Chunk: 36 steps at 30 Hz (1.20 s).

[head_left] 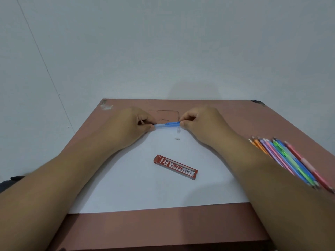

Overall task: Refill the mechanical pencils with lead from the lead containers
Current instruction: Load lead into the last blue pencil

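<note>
Beyond the flat red plastic lead container [175, 167] on the bench [163, 225], the slim blue plastic mechanical pencil [167, 124] lies level, left hand [129, 124] pinching one end, right hand [200, 122] pinching the other, probably steadying it for loading lead.

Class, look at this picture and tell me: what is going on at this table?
A person holds a blue mechanical pencil level above a white sheet, the left hand pinching one end and the right hand the other. Two small white pieces lie on the sheet just below it. A red lead container lies nearer the person, untouched. A bunch of coloured mechanical pencils waits at the right.
</note>
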Available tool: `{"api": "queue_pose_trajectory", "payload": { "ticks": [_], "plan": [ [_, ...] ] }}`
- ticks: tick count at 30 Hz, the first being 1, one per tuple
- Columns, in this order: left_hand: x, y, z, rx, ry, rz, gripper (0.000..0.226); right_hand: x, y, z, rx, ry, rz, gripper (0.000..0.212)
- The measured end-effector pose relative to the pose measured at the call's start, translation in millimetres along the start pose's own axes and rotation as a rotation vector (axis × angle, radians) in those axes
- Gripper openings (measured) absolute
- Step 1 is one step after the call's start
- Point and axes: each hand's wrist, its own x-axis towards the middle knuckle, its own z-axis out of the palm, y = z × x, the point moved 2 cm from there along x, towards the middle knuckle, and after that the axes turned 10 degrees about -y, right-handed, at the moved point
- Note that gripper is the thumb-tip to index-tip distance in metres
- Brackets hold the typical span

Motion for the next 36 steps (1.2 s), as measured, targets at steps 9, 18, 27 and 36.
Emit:
{"api": "queue_pose_trajectory", "payload": {
  "ticks": [9, 18, 27, 36],
  "plan": [
    [1, -1, 3, 0.015, -0.05, -0.031, 0.019, 2, 1, 1, -0.061, -0.056, 0.027, 0.01],
    [-3, 0, -5, -0.034, -0.001, -0.045, 0.02, -27, -31, -17, 0.116, -0.103, -0.124, 0.011],
    [-15, 6, -17, -0.104, 0.047, -0.026, 0.007, -51, -56, -7, -0.187, -0.557, -0.112, 0.04],
    [-29, 21, -18, -0.406, -0.105, 0.128, 0.024, -49, -50, -8, -0.064, -0.433, -0.143, 0.022]
  ]
}}
